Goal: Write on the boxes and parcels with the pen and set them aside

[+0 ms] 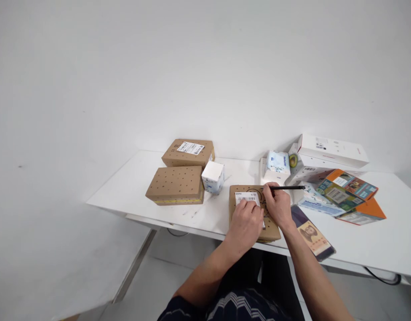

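A brown spotted cardboard box [237,188] lies in front of me near the table's front edge, with a white barcoded shipping label [248,195] on its top. My left hand [245,223] rests on the label, its fingers curled and close together, the fingertips partly hidden. Between the fingers of my right hand [278,204] is a slim black pen [289,187], lying level and sticking out to the right. The right fingertips touch the box top beside the label, next to dark curved lines drawn on the cardboard.
Two similar boxes [174,183] [188,156] stand at the left beside a small white cube carton [213,177]. At the right are a tissue pack [278,166], a long white box [332,149], orange-green cartons [349,189] and a dark picture sleeve [314,236]. A wall backs the white table [125,187].
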Demonstrator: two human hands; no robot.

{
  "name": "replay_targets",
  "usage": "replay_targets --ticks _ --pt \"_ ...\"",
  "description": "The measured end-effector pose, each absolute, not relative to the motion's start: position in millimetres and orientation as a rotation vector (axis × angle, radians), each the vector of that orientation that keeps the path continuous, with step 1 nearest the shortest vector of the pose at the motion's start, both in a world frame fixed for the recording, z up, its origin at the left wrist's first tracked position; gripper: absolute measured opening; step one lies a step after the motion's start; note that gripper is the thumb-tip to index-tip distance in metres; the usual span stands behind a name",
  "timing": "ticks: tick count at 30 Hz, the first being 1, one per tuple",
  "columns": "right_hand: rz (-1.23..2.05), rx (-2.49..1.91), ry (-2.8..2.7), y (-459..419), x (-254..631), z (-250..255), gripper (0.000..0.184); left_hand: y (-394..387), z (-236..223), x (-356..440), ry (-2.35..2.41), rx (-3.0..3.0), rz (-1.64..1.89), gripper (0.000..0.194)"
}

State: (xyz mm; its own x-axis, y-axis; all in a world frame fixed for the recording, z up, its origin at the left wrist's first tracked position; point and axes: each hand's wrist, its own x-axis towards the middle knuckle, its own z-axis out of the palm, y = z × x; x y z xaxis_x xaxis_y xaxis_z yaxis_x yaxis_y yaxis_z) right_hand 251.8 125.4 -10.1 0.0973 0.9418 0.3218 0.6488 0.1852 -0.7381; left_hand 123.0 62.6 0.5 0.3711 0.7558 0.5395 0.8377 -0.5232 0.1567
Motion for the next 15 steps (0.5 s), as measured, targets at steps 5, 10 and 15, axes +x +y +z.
replay_targets --ticks 5,10,15 --pt "0.460 -1.525 -1.626 126.5 252.3 -11.4 0.037 63.0 -0.1 122.9 -1.473 -2.475 -0.881 0.020" --pt "0.478 -1.527 -1.604 125.2 250.9 -10.5 0.036 62.9 0.3 123.3 -1.451 -2.471 -0.900 0.020" --pt "0.445 -1.503 -1.384 119.1 253.6 -13.9 0.034 63.2 -0.1 123.1 -1.441 -2.453 -0.933 0.018"
